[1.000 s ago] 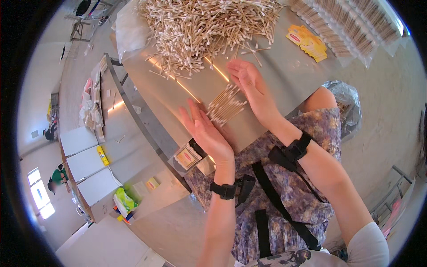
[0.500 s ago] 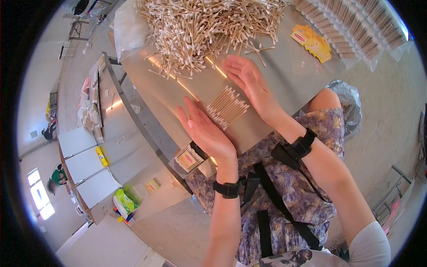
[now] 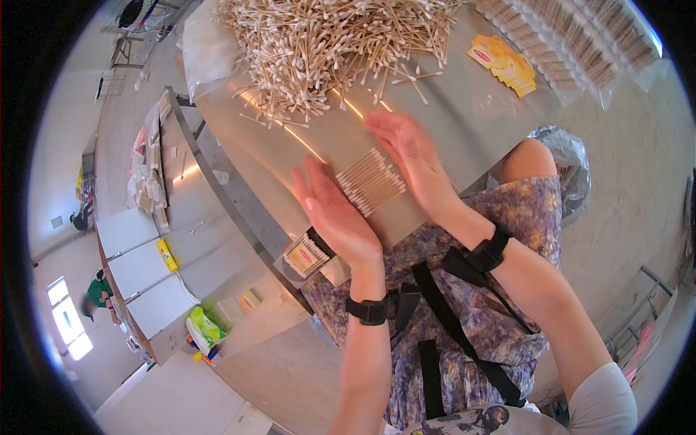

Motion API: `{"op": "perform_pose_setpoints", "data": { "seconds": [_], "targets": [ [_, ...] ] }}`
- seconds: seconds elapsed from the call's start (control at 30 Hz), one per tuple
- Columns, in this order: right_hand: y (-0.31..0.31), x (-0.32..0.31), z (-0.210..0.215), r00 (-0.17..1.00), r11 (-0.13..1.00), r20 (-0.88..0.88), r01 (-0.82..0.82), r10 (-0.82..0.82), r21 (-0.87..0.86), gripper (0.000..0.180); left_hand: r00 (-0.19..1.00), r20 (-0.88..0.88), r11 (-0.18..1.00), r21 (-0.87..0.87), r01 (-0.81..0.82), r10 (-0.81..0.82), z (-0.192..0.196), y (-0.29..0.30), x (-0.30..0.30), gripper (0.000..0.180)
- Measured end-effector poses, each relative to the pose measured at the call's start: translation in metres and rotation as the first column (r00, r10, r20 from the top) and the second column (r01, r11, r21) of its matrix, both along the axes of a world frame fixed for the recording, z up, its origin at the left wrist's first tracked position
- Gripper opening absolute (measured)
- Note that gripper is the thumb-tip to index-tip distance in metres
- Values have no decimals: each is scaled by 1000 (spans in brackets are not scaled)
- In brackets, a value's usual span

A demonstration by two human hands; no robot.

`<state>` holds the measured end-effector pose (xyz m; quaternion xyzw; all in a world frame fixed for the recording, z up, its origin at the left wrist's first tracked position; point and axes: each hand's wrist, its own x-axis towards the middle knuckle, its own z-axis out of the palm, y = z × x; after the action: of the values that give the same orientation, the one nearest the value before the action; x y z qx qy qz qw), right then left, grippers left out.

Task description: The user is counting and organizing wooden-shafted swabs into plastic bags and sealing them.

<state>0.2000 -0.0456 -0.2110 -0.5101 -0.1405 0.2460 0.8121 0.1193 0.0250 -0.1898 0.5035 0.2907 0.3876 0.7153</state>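
A flat row of cotton swabs (image 3: 370, 181), lying side by side, rests on the shiny metal table (image 3: 478, 138) between my two hands. My left hand (image 3: 335, 217) stands on edge at the row's left end, fingers stretched out. At the other end my right hand (image 3: 407, 148) is held with its palm turned toward the row and its fingers extended. Neither hand grips anything. Just beyond lies a big heap of loose cotton swabs (image 3: 326, 51). Left of my left wrist, a small clear pack of swabs (image 3: 304, 255) with a yellow-and-red label sits at the table's near edge.
Yellow printed cards (image 3: 504, 65) lie fanned at the far right, beside clear bags filled with swabs (image 3: 573, 40). A white plastic bag (image 3: 210, 47) is left of the heap. Another table (image 3: 217, 246) runs along the left. A person in green (image 3: 98, 291) stands far left.
My right hand has come down and closer to the swab row, and my left hand has edged in against it. The row's swabs now lie more evenly.
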Motion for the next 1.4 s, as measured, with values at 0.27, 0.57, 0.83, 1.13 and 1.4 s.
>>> {"op": "perform_pose_setpoints", "data": {
  "seconds": [0.27, 0.57, 0.83, 1.13, 1.4],
  "targets": [
    [0, 4, 1, 997, 996, -70, 30, -24, 89, 61, 1000, -30, 999, 39, 6, -5, 0, 2, -4, 65],
    [2, -2, -2, 988, 991, -151, -15, 35, 133, 60, 997, 24, 995, 79, 67, -70, -7, 4, -10, 66],
    [-31, 44, 29, 948, 963, -246, 239, -204, 125, 64, 959, -255, 851, 524, 29, 124, 17, 16, -61, 64],
    [-49, 50, 32, 955, 977, -228, 205, -188, 53, 58, 533, -812, 418, 582, 698, 240, 15, -18, -50, 96],
    [-51, 43, 25, 998, 973, 40, -42, 53, -226, 26, 538, -784, 230, 611, 758, 310, -6, -22, -21, 106]
  ]
}}
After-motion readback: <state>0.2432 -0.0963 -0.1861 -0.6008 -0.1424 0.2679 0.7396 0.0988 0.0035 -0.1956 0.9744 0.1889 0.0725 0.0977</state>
